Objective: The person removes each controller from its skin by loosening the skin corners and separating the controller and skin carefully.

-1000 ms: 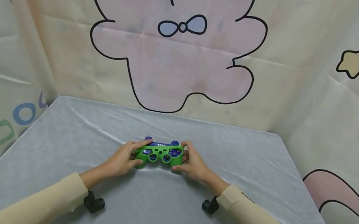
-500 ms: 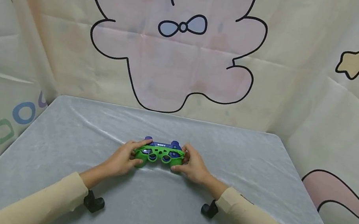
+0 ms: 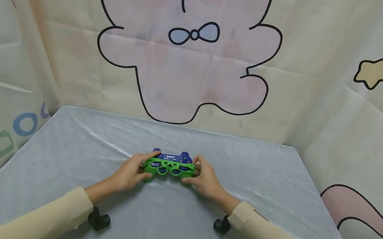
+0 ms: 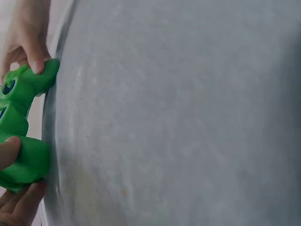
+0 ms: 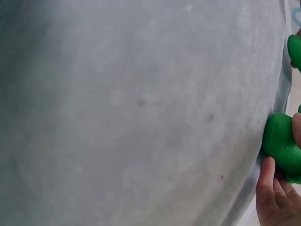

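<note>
Evidently, this is a two-handed hold. From my remote post I see the blue controller over the far middle of the counter, face upward, handles toward the near side; whether it rests there or hangs just above, I cannot tell. Green cover wraps the near handles; the far blue strip lies bare. My reading: a hand at each end steadies the body, leaves the middle in plain sight and puts the fingertips handy to the cover's far edge.

Fingers next. Left hand: curled round the left end, parted about as wide as the handle, thumb near, index laid along the far left corner. Right hand: curled round the right end likewise, thumb near, index bent at the far right corner. Pinching the cover's rim there, or just touching it? Too small for me to settle.
</note>
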`<state>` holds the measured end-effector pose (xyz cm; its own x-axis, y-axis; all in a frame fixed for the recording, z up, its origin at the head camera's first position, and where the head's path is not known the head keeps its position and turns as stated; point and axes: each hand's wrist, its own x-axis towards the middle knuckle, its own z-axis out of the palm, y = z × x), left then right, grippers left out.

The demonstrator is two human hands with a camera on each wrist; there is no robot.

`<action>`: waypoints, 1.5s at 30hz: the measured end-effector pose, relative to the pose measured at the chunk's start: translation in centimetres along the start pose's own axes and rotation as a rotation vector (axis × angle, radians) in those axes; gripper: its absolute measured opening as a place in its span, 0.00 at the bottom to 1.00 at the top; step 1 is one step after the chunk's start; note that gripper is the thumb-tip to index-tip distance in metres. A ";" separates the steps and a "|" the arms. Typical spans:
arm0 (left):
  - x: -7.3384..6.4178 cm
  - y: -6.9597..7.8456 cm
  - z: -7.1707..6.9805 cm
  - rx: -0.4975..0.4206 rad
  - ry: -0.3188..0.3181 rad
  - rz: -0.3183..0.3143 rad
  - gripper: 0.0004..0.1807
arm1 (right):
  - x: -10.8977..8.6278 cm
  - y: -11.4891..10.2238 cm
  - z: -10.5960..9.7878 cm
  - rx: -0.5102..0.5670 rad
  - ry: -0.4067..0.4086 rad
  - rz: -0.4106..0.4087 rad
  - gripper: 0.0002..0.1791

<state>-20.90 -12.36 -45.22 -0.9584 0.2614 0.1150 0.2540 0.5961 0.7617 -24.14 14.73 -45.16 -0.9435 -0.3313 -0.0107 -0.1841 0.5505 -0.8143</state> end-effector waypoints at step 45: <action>-0.4 -0.4 0.3 -0.038 0.072 0.013 0.22 | 0.8 0.0 0.2 -0.105 -0.026 0.031 0.27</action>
<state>-20.54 -12.43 -45.77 -0.9624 0.2124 0.1695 0.2624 0.5638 0.7832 -24.81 14.30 -45.29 -0.9417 -0.3325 -0.0510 -0.1846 0.6377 -0.7478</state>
